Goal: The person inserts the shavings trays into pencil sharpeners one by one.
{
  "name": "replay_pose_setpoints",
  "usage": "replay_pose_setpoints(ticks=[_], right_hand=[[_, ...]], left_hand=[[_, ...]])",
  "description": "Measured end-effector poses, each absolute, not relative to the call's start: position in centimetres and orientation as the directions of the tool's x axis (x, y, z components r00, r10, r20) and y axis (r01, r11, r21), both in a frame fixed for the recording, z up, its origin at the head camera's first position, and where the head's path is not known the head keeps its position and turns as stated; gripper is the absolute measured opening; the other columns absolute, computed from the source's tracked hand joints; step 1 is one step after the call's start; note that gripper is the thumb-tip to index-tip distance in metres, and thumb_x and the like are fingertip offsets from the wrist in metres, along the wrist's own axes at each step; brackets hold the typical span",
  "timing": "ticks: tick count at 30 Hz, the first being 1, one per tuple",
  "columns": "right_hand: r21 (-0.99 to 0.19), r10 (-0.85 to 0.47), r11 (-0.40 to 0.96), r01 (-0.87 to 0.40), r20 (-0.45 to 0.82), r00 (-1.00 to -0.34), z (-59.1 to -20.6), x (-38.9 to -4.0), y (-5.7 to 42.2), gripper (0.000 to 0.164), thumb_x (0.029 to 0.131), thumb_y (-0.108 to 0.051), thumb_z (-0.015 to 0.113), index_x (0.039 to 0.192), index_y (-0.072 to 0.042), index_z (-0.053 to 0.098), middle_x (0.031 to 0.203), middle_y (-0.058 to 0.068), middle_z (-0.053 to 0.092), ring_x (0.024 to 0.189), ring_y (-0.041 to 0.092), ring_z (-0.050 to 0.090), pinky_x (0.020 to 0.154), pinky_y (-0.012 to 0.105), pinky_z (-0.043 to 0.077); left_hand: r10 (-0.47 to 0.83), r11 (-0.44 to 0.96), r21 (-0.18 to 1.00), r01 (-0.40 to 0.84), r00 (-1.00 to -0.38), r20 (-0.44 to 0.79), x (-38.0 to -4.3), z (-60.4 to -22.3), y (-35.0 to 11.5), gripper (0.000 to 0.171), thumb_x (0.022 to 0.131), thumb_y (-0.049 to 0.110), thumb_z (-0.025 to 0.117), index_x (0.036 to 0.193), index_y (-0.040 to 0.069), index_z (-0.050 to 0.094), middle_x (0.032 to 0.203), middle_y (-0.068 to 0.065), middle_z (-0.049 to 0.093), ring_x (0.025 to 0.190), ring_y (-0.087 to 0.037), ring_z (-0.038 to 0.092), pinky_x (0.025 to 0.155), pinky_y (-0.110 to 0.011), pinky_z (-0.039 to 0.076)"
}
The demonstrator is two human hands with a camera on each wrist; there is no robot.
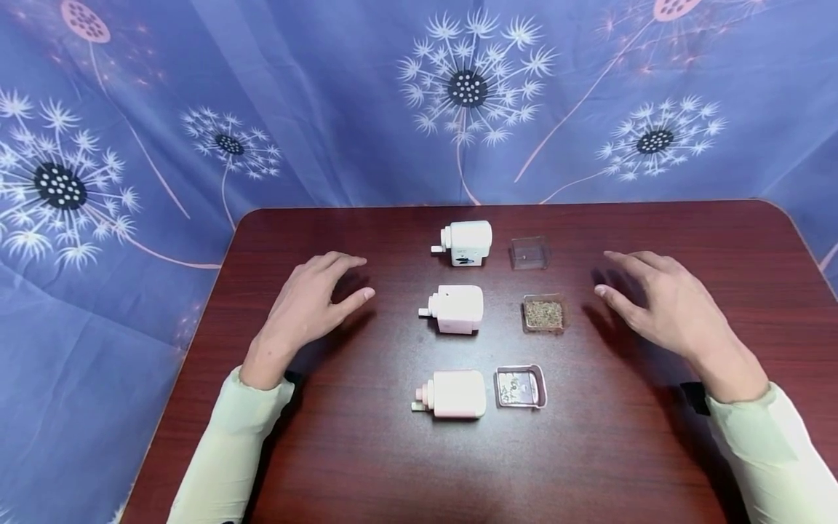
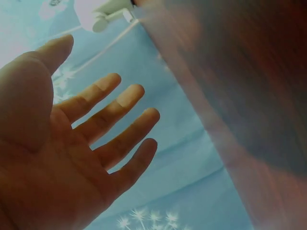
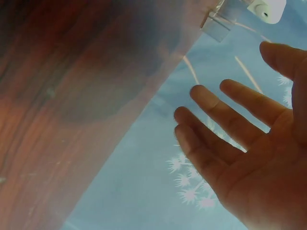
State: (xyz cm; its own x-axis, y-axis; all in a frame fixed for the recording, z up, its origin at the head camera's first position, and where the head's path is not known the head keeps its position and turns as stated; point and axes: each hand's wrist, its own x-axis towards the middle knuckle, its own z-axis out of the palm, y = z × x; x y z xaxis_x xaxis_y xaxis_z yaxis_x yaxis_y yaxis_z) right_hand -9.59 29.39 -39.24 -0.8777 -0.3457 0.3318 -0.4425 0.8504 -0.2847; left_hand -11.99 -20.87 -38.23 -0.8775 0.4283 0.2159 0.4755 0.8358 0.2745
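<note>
Three crank pencil sharpeners stand in a column mid-table in the head view: a white sharpener [image 1: 470, 244] at the back, a pale pink sharpener [image 1: 460, 309] in the middle and a cream sharpener [image 1: 458, 394] in front, cranks to the left. Right of them lie three clear shavings trays: a back tray [image 1: 529, 253], a middle tray [image 1: 544, 314] full of shavings, and a front tray [image 1: 520, 386] with a few bits. My left hand [image 1: 308, 302] hovers left of the sharpeners, fingers spread, holding nothing. Over the right side, my right hand [image 1: 668, 309] is likewise bare, nearest the middle tray.
The dark wood table [image 1: 366, 466] has rounded back corners. Behind it hangs a blue dandelion-print cloth [image 1: 340, 87], which also covers the left side. Both forearms wear pale green sleeves [image 1: 222, 444].
</note>
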Motion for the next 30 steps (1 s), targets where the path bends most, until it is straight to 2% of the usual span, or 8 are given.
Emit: replay_pose_setpoints(ticks=[9, 16, 30], right_hand=[[-0.271, -0.383, 0.829, -0.489, 0.363, -0.850, -38.2, -8.5, 27.7, 0.054, 0.083, -0.030, 0.072, 0.130, -0.006, 0.061, 0.120, 0.014, 0.061, 0.111, 0.036, 0.053, 0.095, 0.051, 0.039], [-0.288, -0.407, 0.807, -0.515, 0.360, -0.839, -37.6, -7.4, 26.5, 0.055, 0.083, -0.030, 0.073, 0.132, -0.008, 0.061, 0.124, 0.010, 0.060, 0.113, 0.032, 0.054, 0.095, 0.049, 0.041], [-0.298, -0.502, 0.738, -0.606, 0.358, -0.787, -36.8, -5.6, 24.2, 0.063, 0.079, -0.036, 0.076, 0.134, -0.011, 0.060, 0.118, 0.002, 0.060, 0.107, 0.019, 0.055, 0.093, 0.041, 0.043]], left_hand=[[0.487, 0.795, 0.282, 0.538, -0.842, 0.232, -10.5, -36.8, -19.0, 0.056, 0.090, 0.059, 0.058, 0.133, 0.024, 0.059, 0.124, 0.010, 0.057, 0.115, -0.018, 0.052, 0.096, -0.045, 0.039], [0.530, 0.769, 0.277, 0.576, -0.817, 0.228, -9.2, -36.4, -18.0, 0.056, 0.090, 0.059, 0.057, 0.133, 0.023, 0.059, 0.124, 0.013, 0.056, 0.114, -0.014, 0.051, 0.095, -0.042, 0.040], [0.607, 0.704, 0.282, 0.652, -0.758, 0.238, -6.9, -35.5, -16.3, 0.058, 0.090, 0.061, 0.056, 0.135, 0.024, 0.057, 0.122, 0.014, 0.056, 0.112, -0.008, 0.051, 0.095, -0.038, 0.039]])
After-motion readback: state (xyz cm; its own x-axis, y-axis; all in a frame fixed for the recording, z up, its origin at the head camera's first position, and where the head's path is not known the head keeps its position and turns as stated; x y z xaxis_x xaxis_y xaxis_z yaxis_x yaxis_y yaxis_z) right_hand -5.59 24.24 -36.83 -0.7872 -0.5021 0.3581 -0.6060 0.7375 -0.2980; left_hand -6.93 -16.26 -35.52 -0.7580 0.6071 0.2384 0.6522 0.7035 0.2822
